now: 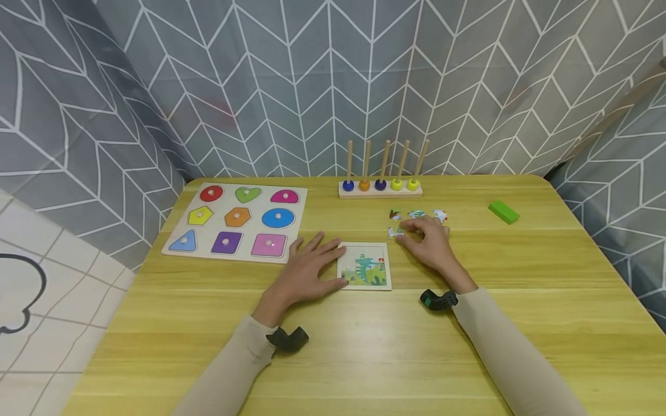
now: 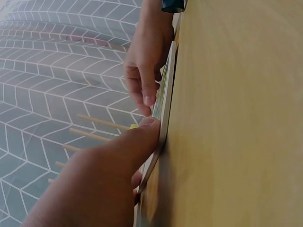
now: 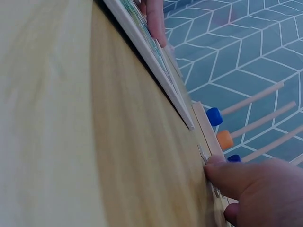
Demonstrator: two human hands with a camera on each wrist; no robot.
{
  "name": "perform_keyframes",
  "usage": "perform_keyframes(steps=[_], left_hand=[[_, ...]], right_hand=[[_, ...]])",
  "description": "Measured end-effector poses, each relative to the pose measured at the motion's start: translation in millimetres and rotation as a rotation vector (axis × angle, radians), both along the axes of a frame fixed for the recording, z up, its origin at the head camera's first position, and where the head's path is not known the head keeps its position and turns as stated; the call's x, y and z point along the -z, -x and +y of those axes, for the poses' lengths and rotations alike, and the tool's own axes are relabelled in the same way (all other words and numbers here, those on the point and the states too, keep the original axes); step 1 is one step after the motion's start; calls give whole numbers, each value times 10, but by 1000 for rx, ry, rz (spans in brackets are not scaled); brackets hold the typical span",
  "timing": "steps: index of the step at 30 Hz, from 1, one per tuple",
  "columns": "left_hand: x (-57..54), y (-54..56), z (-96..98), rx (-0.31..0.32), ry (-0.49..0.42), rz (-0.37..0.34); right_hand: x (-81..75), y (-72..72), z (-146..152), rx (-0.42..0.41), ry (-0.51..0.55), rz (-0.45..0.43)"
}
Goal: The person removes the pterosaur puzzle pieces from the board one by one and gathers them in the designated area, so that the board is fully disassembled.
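Note:
In the head view, a small square puzzle board [image 1: 364, 266] with a green dinosaur picture lies on the table. My left hand [image 1: 307, 274] rests at its left side, fingers spread and fairly straight, the thumb on the near left corner. To the right of the board, my right hand [image 1: 429, 242] has its thumb and forefinger at a jigsaw piece [image 1: 392, 233], pinching its right side. Behind that hand lie more loose pieces: a brown and green piece [image 1: 395, 214], a green and white piece [image 1: 416, 214] and a red and white piece [image 1: 440, 215]. The right wrist view shows the thumb [image 3: 227, 177] against a thin piece edge.
A white shape board [image 1: 239, 222] with knobbed coloured shapes lies at the left. At the back stands a peg rack [image 1: 381, 194] with five upright rods and coloured beads. A green block [image 1: 503, 212] lies at the right, and a patterned curtain hangs behind the table.

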State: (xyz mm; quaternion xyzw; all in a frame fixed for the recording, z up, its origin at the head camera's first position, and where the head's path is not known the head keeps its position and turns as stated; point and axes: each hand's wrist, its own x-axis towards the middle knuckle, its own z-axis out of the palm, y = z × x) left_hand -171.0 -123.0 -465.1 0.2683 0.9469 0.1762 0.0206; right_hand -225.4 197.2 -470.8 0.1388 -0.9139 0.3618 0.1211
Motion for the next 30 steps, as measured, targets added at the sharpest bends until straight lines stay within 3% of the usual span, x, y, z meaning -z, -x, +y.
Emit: perform_keyframes(steps=[22, 30], left_hand=[[26, -1, -12, -19, 8, 17], [17, 6, -13, -14, -2, 22]], right_hand=[[50, 15, -8, 24, -36, 28], [28, 7, -7, 24, 45, 17]])
